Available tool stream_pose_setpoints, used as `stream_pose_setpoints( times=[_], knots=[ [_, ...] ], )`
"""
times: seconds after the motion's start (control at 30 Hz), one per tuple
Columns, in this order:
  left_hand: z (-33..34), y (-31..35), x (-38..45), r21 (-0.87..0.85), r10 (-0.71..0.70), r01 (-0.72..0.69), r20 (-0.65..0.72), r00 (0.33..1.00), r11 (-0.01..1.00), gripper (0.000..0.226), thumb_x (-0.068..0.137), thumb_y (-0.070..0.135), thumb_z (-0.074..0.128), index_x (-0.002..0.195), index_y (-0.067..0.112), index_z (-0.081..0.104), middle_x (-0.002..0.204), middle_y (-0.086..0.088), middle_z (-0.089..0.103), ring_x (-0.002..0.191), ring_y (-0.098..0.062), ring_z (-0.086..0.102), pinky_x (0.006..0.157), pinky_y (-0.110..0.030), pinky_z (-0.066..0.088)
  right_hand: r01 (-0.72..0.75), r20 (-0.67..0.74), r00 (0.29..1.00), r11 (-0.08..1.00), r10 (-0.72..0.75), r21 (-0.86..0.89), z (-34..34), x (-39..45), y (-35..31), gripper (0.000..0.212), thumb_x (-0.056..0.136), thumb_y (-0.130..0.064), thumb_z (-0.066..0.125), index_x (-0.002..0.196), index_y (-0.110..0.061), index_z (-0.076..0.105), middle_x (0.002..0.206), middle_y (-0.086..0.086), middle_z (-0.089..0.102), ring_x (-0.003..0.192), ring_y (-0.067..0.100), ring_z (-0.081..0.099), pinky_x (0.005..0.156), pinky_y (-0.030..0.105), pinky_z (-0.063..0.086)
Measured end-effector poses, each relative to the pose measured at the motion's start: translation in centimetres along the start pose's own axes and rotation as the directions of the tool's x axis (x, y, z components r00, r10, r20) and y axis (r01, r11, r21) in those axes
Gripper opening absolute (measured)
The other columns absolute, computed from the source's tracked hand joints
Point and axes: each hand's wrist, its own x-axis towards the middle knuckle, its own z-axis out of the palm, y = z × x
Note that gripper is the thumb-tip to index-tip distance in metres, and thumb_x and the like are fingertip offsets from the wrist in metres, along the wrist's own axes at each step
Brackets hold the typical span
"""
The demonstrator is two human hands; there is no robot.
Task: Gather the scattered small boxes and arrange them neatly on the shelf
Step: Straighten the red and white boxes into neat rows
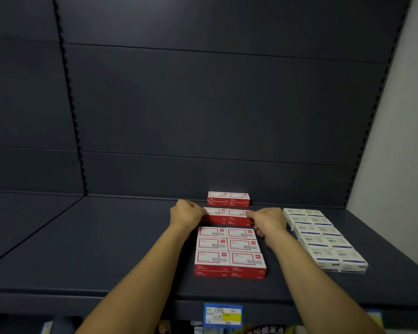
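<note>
Head view, one entry.

Left hand (187,213): fingers curled round the left end of a red box stack (227,216), gripping it.

Right hand (268,224): pinches the right end of the same stack; the fingertips blur against the cardboard, so the exact hold is probably a thumb-and-finger clamp.

Red box stack: two boxes wide, apparently two layers, held between both hands on the shelf (106,249).

Back pair (228,198): red boxes just beyond the hands, against the rear panel, with a gap before the held stack.

Front block (229,251): red boxes in two tidy columns, just nearer than the hands, between the forearms.

White boxes (323,237): a neat double row to the outside of the right hand.

Price tag (223,314): on the shelf edge, below the forearms.

Progress, judged: most boxes are squared up. The held stack needs closing up with its neighbours.
</note>
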Motion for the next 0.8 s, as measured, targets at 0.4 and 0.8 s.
stream_pose_setpoints(
  times=[0.4, 0.8],
  knots=[
    [-2.1, 0.2, -2.4, 0.047, -0.078, 0.073, 0.116, 0.99, 0.996, 0.016, 0.084, 0.02, 0.081, 0.088, 0.007, 0.074, 0.083, -0.007, 0.076, 0.077, -0.02, 0.074, 0.078, -0.036, 0.062, -0.059, 0.067, 0.996, 0.996, 0.064, -0.07, -1.6, -2.3, 0.1, 0.015, 0.081, -0.013, 0.079, 0.084, -0.001, 0.07, 0.061, 0.008, 0.063, 0.042, 0.013, 0.047, 0.036, 0.022, 0.034],
    [-2.8, 0.1, -3.1, 0.065, -0.082, 0.073, 0.139, 0.987, 0.995, 0.018, 0.083, 0.023, 0.081, 0.086, 0.007, 0.074, 0.083, -0.007, 0.076, 0.074, -0.02, 0.069, 0.076, -0.035, 0.06, -0.061, 0.096, 0.993, 0.993, 0.071, -0.104, -2.0, -2.5, 0.4, 0.018, 0.077, -0.016, 0.082, 0.08, -0.003, 0.07, 0.065, 0.009, 0.064, 0.047, 0.016, 0.05, 0.038, 0.022, 0.035]
  ],
)
